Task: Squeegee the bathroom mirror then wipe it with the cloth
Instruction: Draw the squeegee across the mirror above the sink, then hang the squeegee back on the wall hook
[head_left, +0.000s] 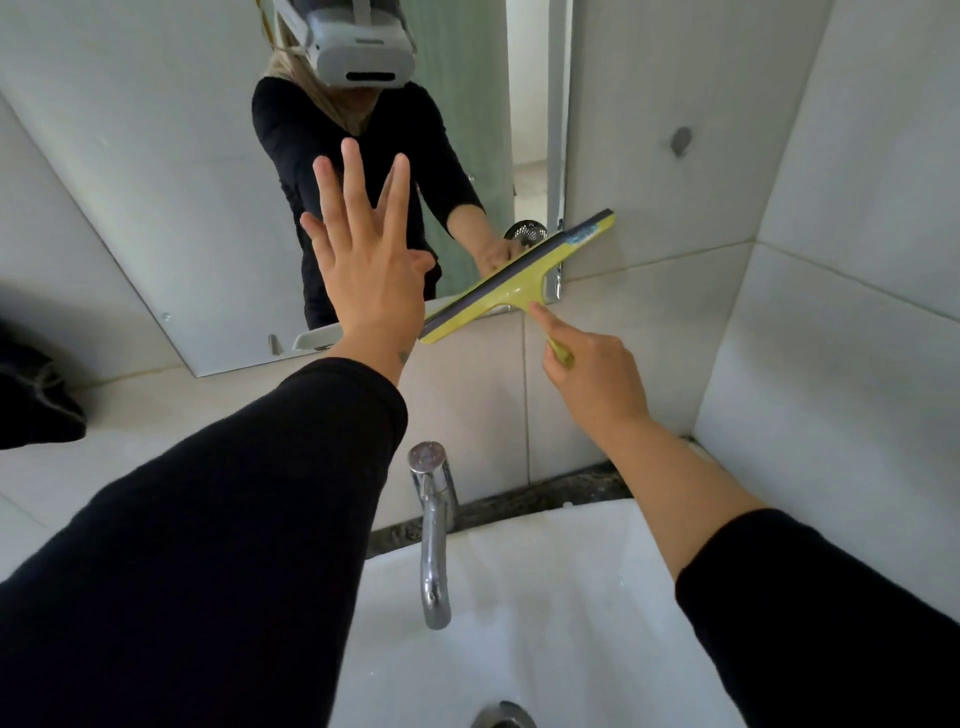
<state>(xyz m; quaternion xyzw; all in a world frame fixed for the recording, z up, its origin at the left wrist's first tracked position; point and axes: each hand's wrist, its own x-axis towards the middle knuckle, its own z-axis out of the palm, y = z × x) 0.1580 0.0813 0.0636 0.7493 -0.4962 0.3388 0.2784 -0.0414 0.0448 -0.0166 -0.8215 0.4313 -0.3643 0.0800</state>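
The bathroom mirror (156, 171) hangs on the tiled wall above the sink and reflects a person in black wearing a headset. My right hand (592, 379) grips the handle of a yellow-green squeegee (519, 280), index finger stretched along its neck. The grey blade lies slanted across the mirror's lower right corner, one end over the tiles to the right. My left hand (363, 249) is raised in front of the mirror with fingers spread and holds nothing; whether it touches the glass I cannot tell. No cloth is clearly visible.
A chrome tap (434, 525) stands over the white sink (545, 623) directly below my arms. A dark bundle (31, 395) lies on the ledge at the left edge. White tiled walls meet in a corner on the right.
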